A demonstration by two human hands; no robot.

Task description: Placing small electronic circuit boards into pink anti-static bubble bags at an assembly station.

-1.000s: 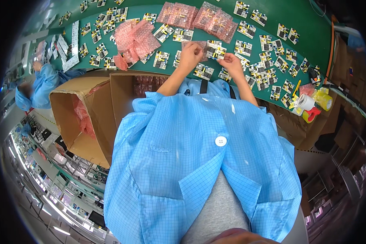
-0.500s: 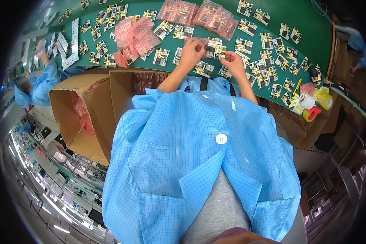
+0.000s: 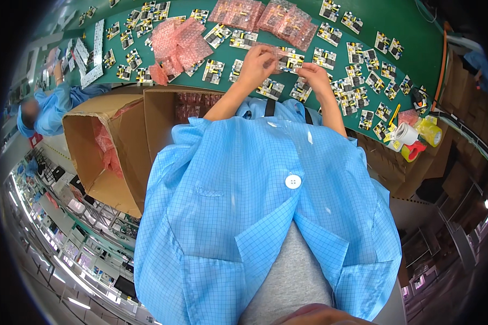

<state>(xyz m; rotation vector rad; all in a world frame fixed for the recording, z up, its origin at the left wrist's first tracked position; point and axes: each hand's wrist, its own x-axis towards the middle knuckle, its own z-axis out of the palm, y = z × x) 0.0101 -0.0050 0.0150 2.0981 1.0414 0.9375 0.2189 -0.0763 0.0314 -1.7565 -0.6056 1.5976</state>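
My left hand (image 3: 257,66) is closed on a pink bubble-wrap bag (image 3: 269,50), pinching it above the green table. Just right of it, a small circuit board (image 3: 291,59) with yellow and black parts has its left end against the bag's edge. Whether that end is inside the bag I cannot make out. The fingers of my right hand (image 3: 315,77) pinch the board's right end. Stacks of boards wrapped in pink bubble wrap (image 3: 236,14) lie beyond my hands. A loose pile of pink bubble-wrap bags (image 3: 180,44) lies to the left.
Many bare boards (image 3: 351,93) are spread over the green table (image 3: 287,11). Tape rolls (image 3: 429,132) and a yellow pen (image 3: 395,114) lie at the right edge. Open cardboard boxes (image 3: 130,157) stand below the table's left front; another person (image 3: 51,111) sits at far left.
My right hand has moved slightly up with the board. The bag in my left hand has shifted right, and its edge now meets the board's left end.
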